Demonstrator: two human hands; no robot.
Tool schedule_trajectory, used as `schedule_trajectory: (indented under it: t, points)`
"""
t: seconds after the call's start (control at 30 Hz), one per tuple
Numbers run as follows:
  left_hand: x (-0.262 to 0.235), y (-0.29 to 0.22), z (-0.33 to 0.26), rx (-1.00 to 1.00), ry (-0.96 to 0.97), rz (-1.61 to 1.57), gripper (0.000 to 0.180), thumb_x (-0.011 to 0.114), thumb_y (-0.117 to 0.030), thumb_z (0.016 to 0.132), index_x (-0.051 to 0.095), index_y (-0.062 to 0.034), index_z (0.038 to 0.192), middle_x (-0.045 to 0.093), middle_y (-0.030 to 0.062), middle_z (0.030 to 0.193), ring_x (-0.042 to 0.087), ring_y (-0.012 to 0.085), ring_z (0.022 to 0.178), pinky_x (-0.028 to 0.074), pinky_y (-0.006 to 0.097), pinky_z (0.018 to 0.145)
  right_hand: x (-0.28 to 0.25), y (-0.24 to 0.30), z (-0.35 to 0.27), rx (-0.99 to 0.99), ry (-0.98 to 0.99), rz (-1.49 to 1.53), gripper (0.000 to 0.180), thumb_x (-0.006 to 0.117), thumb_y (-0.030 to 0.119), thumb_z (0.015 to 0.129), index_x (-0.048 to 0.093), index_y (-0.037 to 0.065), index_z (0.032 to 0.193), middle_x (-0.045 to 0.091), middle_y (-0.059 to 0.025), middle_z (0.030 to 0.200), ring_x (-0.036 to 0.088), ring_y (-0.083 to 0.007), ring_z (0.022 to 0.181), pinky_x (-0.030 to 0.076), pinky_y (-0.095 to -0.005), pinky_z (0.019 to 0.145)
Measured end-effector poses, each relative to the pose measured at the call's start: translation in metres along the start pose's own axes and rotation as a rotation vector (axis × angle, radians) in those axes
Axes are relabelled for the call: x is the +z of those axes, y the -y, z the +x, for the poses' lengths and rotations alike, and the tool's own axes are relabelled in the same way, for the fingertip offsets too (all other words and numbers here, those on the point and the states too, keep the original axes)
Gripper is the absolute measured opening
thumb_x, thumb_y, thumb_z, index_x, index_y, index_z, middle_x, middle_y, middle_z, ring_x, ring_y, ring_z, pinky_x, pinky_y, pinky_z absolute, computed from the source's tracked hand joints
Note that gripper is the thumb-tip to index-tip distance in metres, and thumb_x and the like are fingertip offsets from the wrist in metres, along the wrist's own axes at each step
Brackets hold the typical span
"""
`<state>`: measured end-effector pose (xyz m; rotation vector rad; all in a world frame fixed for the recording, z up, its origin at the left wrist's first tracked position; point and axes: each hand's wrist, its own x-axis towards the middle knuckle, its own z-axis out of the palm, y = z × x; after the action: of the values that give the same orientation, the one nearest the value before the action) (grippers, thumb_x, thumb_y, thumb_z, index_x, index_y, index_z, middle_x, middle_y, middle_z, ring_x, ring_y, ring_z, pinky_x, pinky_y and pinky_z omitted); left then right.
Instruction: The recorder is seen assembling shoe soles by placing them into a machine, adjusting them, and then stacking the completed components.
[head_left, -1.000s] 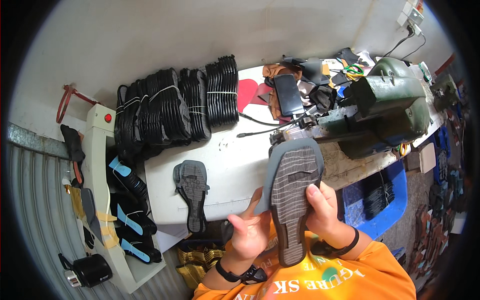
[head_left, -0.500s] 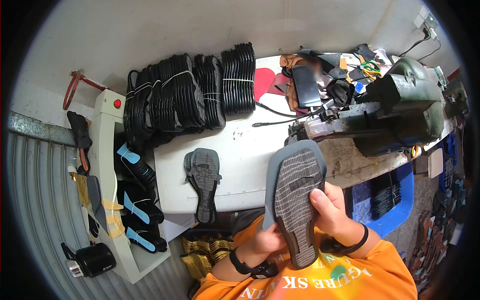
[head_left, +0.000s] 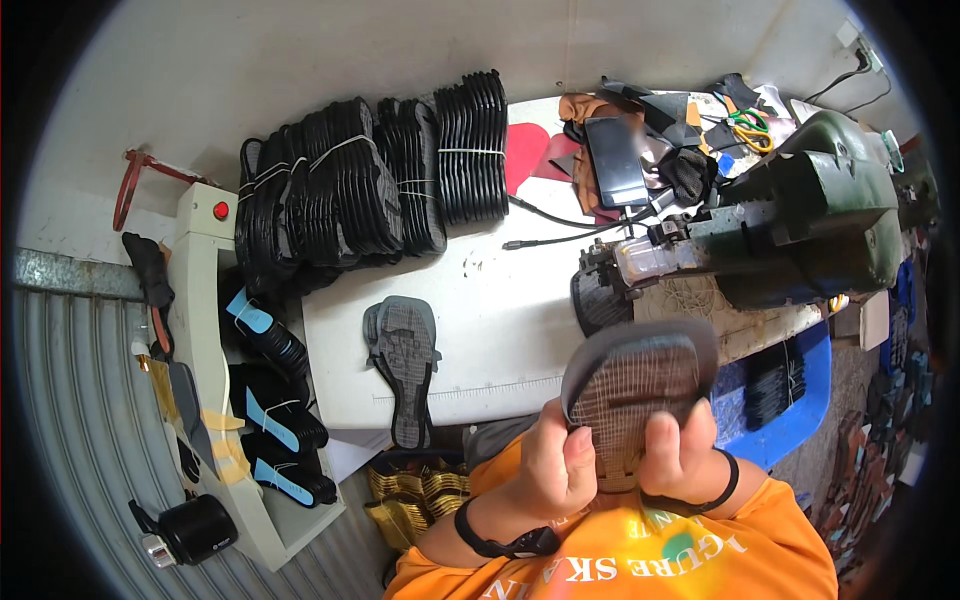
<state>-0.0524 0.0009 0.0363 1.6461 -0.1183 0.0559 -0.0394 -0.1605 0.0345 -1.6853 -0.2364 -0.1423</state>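
Between my two hands is a shoe insole [head_left: 640,392], dark with a pale grid pattern and a grey rim, slightly blurred and tilted toe-up above the table's front edge. My left hand [head_left: 556,462] grips its left side, thumb on the patterned face. On the right side, my right hand [head_left: 680,452] holds it, thumb also raised along that face. The heel end drops low, in front of my orange shirt. Small overlapping insole pieces [head_left: 403,350] lie on the white table to the left. Another dark patterned piece [head_left: 597,303] sits under the head of the green sewing machine [head_left: 820,215].
Tied stacks of black insoles [head_left: 340,190] stand along the back of the white table [head_left: 490,330]. A phone [head_left: 617,162], scissors [head_left: 750,130] and fabric scraps lie at the back right. Right and below is a blue bin [head_left: 815,385]; left, a shelf frame [head_left: 200,300] with more bundles.
The insole has tipped and come lower and right, its toe now foreshortened. My left hand has moved up from the heel to its side. The view has shifted slightly.
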Motion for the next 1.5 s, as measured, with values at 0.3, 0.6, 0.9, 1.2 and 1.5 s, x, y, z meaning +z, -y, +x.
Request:
schedule_trajectory:
  t: [0.3,0.6,0.9,1.2,1.5]
  points:
    - [0.026,0.034,0.023,-0.173,0.015,-0.373,0.061,0.039,-0.056,0.106,0.058,0.0009,0.120,0.058,0.0056,0.102,0.056,0.0129,0.094,0.047,0.029,0.084,0.000,-0.016,0.028,-0.486,0.011,-0.210,0.033,0.070,0.006,0.078,0.064,-0.005,0.109,0.055,-0.0058,0.073,0.053,-0.0215,0.057,0.042,-0.0337,0.051]
    - [-0.026,-0.005,0.157,0.360,0.466,0.591,0.076,0.080,-0.027,0.080,0.044,0.0008,0.141,0.064,0.0096,0.086,0.057,0.0276,0.077,0.037,0.039,0.083,-0.067,-0.009,0.035,0.595,0.072,0.263,0.020,0.066,0.012,0.096,0.066,-0.005,0.106,0.069,-0.0051,0.093,0.059,-0.0075,0.082,0.051,-0.0266,0.073]
    - [0.001,-0.014,0.250,0.429,1.056,0.874,0.099,0.078,-0.055,0.072,0.043,-0.0004,0.146,0.066,0.0130,0.082,0.063,0.0340,0.077,0.042,0.042,0.074,-0.049,-0.026,0.041,0.805,-0.057,0.671,0.021,0.057,0.015,0.102,0.066,-0.003,0.106,0.069,-0.0062,0.090,0.062,-0.0100,0.078,0.051,-0.0262,0.072]
    - [0.016,-0.016,0.266,0.452,1.148,0.926,0.095,0.079,-0.054,0.071,0.046,-0.0004,0.142,0.062,0.0117,0.068,0.061,0.0349,0.066,0.042,0.042,0.070,-0.058,-0.026,0.048,0.790,0.013,0.630,0.023,0.060,0.004,0.099,0.068,-0.005,0.118,0.074,-0.0083,0.107,0.066,-0.0100,0.095,0.055,-0.0278,0.083]
    - [0.010,-0.009,0.277,0.386,1.106,0.855,0.073,0.079,-0.049,0.070,0.054,-0.0055,0.123,0.060,0.0133,0.065,0.064,0.0374,0.067,0.046,0.045,0.057,-0.057,-0.026,0.067,0.823,0.031,0.520,0.015,0.066,0.008,0.097,0.072,-0.004,0.104,0.074,-0.0046,0.094,0.064,-0.0059,0.080,0.053,-0.0231,0.069]
